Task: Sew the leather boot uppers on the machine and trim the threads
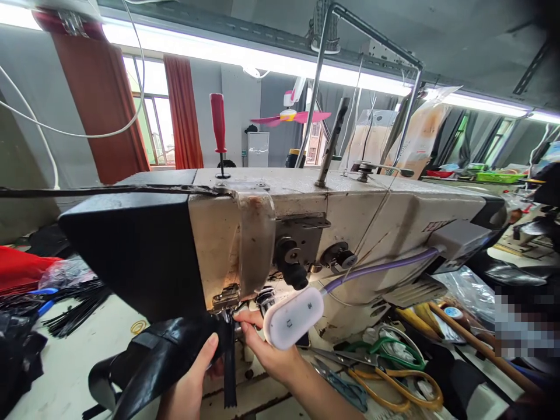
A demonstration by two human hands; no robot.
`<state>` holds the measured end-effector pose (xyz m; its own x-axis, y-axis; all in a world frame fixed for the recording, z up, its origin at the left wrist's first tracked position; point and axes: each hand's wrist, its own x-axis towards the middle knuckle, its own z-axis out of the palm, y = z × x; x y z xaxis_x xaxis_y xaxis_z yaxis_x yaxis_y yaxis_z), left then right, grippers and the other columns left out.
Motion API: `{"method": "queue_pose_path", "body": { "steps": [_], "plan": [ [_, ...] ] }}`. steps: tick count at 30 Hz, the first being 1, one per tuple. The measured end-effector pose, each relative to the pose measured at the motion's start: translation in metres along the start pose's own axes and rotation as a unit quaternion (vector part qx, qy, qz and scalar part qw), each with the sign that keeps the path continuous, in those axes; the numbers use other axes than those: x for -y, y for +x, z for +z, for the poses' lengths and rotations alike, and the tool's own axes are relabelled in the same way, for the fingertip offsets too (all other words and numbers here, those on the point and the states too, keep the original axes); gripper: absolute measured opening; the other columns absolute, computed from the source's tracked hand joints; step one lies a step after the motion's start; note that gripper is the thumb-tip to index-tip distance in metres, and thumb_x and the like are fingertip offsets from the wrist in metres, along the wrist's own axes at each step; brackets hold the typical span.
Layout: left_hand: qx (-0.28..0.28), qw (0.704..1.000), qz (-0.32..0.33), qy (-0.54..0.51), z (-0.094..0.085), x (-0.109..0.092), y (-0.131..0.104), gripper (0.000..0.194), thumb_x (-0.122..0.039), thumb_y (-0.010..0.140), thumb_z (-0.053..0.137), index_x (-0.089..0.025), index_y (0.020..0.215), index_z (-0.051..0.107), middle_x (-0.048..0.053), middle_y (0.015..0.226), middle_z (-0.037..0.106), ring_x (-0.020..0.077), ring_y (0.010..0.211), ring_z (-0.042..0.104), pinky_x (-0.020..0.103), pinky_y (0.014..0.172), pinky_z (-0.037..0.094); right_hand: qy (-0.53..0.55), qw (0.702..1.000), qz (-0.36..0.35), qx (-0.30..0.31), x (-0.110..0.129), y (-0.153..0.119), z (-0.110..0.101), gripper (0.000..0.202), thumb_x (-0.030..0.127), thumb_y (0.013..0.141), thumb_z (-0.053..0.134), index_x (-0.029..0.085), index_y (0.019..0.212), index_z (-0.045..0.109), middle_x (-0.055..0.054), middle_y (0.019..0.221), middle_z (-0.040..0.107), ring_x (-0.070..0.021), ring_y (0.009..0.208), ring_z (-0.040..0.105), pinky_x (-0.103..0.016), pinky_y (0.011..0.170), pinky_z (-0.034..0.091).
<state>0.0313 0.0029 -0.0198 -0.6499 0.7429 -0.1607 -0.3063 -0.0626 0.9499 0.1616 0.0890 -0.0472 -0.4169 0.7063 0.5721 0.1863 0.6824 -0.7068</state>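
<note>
A black, shiny leather-like piece (151, 356) is bent in loops at the left of the sewing machine (301, 198). My left hand (195, 367) grips its right end, with the thumb on top and the other fingers mostly hidden below. A narrow black strip (230, 373) hangs down below the needle area, between my two hands. My right hand (269, 344) is at the right of that strip, its fingertips pinched together close to the presser foot; what they hold is hidden. An oval white lamp (294, 319) on a purple flexible neck covers part of this hand.
Orange-handled scissors (398, 389), green-handled scissors (396, 353) and other tools crowd the table at the right. A red screwdriver (217, 125) stands upright on the machine head. Black strips (79, 306) and a red piece (21, 268) lie at the left.
</note>
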Motion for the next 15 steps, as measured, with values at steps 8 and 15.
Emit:
{"method": "queue_pose_path", "body": {
  "steps": [8,15],
  "plan": [
    [0.037,0.998,-0.018,-0.036,-0.001,0.008,0.007,0.052,-0.050,0.056,0.087,-0.016,0.090,0.067,-0.003,0.061,0.063,0.0102,0.049,0.050,0.021,0.044,0.041,0.032,0.999,-0.031,-0.009,0.008,0.002,-0.003,0.025,0.029,0.088,0.054,0.021,0.097,0.076,-0.006,0.095,0.076,-0.0217,0.093,0.070,-0.032,0.094,0.052],
    [0.038,0.998,-0.046,-0.001,-0.002,0.014,0.013,0.051,-0.059,0.054,0.084,-0.015,0.074,0.066,0.000,0.057,0.065,0.0097,0.045,0.050,0.022,0.047,0.038,0.031,0.999,-0.018,-0.012,0.005,0.003,-0.003,0.026,0.032,0.089,0.055,0.020,0.098,0.077,-0.007,0.096,0.077,-0.0233,0.094,0.070,-0.034,0.094,0.052]
  ]
}}
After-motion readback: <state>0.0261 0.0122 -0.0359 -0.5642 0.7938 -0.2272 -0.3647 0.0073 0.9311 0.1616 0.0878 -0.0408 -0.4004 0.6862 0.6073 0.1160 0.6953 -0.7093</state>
